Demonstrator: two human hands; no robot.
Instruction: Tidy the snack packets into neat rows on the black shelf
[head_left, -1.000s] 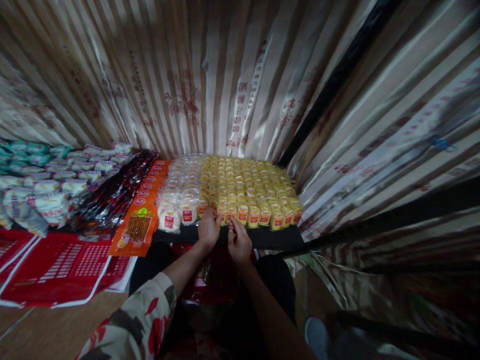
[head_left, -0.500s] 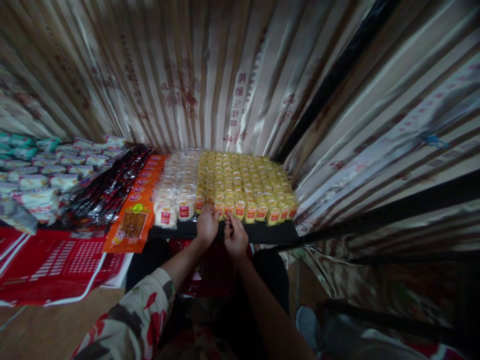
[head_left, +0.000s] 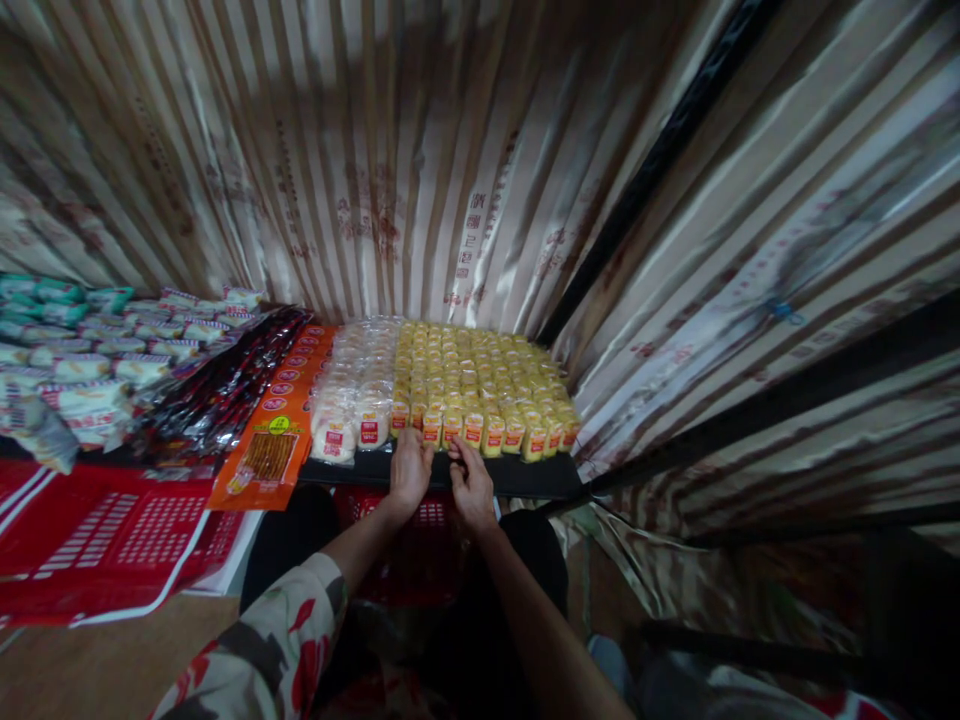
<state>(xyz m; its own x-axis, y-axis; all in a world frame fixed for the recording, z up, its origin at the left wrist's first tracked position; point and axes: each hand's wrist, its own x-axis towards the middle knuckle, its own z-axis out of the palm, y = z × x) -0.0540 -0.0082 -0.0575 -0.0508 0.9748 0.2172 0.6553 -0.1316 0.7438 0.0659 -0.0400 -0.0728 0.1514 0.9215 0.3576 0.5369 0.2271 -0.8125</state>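
Rows of small yellow wrapped cakes point(head_left: 480, 380) with red-and-white labels stand packed together on a black shelf point(head_left: 517, 478). At the front left of these rows is my left hand point(head_left: 411, 472), fingertips against the front packs and thumb apart. My right hand point(head_left: 472, 490) is just beside it, its index finger stretched forward to the front labels and the other fingers partly bent. Neither hand shows a pack lifted between its fingers. Left of the yellow cakes lie two columns of white round cakes point(head_left: 360, 385) in clear wrap.
An orange snack packet point(head_left: 266, 450) overhangs the shelf's front edge. Dark shiny packets point(head_left: 225, 385) and white-and-green wrapped packs point(head_left: 90, 360) fill the left. A red basket point(head_left: 112, 540) is below. Behind hangs a pleated curtain point(head_left: 450, 200), with black bars point(head_left: 630, 240) at the right.
The view has shifted slightly, so the shelf goods sit a little lower in the picture. My right hand's index finger is now stretched further out; both hands stay at the front row.
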